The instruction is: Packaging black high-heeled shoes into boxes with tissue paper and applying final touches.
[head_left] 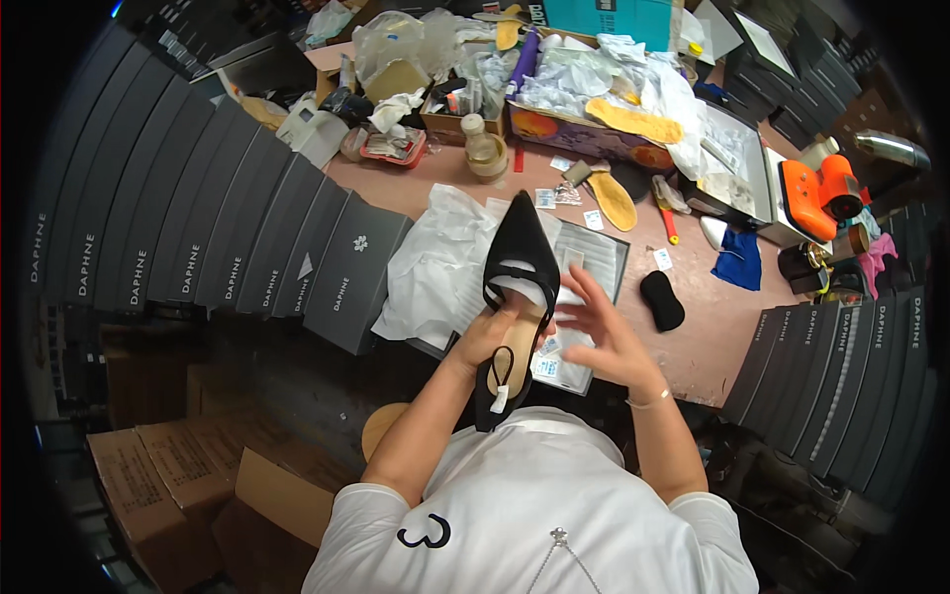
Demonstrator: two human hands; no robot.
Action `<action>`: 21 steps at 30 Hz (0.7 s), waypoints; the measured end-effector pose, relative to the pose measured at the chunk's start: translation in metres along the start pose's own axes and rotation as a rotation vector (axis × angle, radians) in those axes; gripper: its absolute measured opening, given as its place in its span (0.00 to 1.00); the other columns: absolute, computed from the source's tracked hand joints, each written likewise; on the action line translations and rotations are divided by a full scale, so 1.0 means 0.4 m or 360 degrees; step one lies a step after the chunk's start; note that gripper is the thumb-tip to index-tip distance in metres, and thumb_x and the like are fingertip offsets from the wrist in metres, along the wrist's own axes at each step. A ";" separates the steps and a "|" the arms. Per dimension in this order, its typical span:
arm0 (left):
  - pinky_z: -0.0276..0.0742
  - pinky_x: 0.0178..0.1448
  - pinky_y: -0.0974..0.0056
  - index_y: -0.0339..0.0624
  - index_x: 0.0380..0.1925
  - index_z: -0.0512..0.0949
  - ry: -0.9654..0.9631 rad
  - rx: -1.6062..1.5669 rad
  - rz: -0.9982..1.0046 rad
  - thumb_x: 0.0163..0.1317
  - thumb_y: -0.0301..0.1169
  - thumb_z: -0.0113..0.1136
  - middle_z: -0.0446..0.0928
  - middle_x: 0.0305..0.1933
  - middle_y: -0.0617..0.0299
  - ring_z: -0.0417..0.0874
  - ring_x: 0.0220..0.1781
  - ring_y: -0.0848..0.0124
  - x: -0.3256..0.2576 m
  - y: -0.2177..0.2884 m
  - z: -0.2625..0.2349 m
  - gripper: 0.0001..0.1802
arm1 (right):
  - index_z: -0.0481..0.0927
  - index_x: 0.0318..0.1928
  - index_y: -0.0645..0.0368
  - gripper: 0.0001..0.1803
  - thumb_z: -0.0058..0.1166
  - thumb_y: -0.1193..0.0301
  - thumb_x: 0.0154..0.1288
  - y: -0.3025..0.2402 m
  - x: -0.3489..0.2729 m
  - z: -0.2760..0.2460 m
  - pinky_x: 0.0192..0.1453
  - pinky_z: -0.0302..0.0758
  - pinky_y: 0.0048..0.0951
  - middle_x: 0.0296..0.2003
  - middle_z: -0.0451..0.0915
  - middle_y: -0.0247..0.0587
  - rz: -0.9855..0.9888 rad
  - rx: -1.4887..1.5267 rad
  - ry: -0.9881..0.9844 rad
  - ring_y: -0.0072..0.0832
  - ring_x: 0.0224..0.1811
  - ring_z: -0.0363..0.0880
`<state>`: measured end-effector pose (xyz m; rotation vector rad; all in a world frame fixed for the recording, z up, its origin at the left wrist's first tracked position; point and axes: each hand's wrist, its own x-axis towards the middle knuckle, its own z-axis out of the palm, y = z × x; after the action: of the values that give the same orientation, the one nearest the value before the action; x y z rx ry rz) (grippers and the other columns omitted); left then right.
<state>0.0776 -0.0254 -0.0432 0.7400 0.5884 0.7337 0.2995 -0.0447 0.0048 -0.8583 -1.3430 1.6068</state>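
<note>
A black pointed slingback shoe [520, 238] with a beige insole is held up in front of my chest, its toe pointing away from me. My left hand [483, 337] grips it around the middle, with some fingers hidden behind and inside the shoe. A small white tag [500, 399] hangs by the heel strap. Just right of the shoe, my right hand [609, 337] is open, fingers spread, holding nothing. Beneath them lies an open grey shoebox [621, 265] lined with tissue. White tissue paper [426, 267] spreads over its left side.
Grey shoeboxes [361, 257] stand in rows at left, with more boxes [841, 371] at right. On the table [698, 361] are a black oval pad [662, 301], yellow insoles [614, 201], a bottle [484, 150], blue cloth [736, 260] and an orange device [821, 195]. Cartons [148, 485] sit lower left.
</note>
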 end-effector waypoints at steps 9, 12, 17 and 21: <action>0.80 0.43 0.66 0.36 0.50 0.74 -0.0012 0.0135 0.0010 0.67 0.38 0.58 0.79 0.42 0.57 0.81 0.41 0.70 0.017 0.107 0.034 0.18 | 0.51 0.73 0.56 0.59 0.76 0.63 0.44 0.096 -0.188 0.083 0.60 0.72 0.36 0.68 0.60 0.50 0.0184 -0.0084 0.0105 0.35 0.60 0.73; 0.81 0.32 0.69 0.36 0.49 0.73 0.0032 -0.1021 -0.0187 0.65 0.45 0.59 0.75 0.36 0.60 0.77 0.34 0.73 0.050 0.024 -0.004 0.23 | 0.48 0.73 0.57 0.62 0.76 0.59 0.43 0.067 -0.127 0.139 0.63 0.70 0.39 0.68 0.60 0.52 -0.0223 -0.0506 0.0217 0.38 0.63 0.69; 0.78 0.30 0.74 0.32 0.52 0.68 -0.0220 -0.2141 -0.0256 0.64 0.43 0.61 0.69 0.34 0.59 0.74 0.30 0.75 0.054 -0.083 -0.003 0.27 | 0.77 0.48 0.64 0.24 0.71 0.68 0.51 0.016 -0.065 0.158 0.46 0.79 0.27 0.40 0.79 0.42 -0.0174 -0.0558 0.0367 0.28 0.39 0.82; 0.79 0.32 0.64 0.25 0.59 0.62 -0.0632 -0.2289 -0.0178 0.71 0.45 0.49 0.68 0.37 0.49 0.75 0.28 0.65 0.054 -0.098 0.012 0.31 | 0.78 0.45 0.63 0.17 0.67 0.75 0.55 0.001 -0.063 0.170 0.44 0.81 0.26 0.37 0.82 0.42 -0.0199 -0.0504 0.0326 0.28 0.39 0.83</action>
<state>0.1089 -0.0312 -0.0750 -0.4897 -0.3190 0.6816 0.2486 -0.0948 0.0169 -1.0729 -1.4926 1.1930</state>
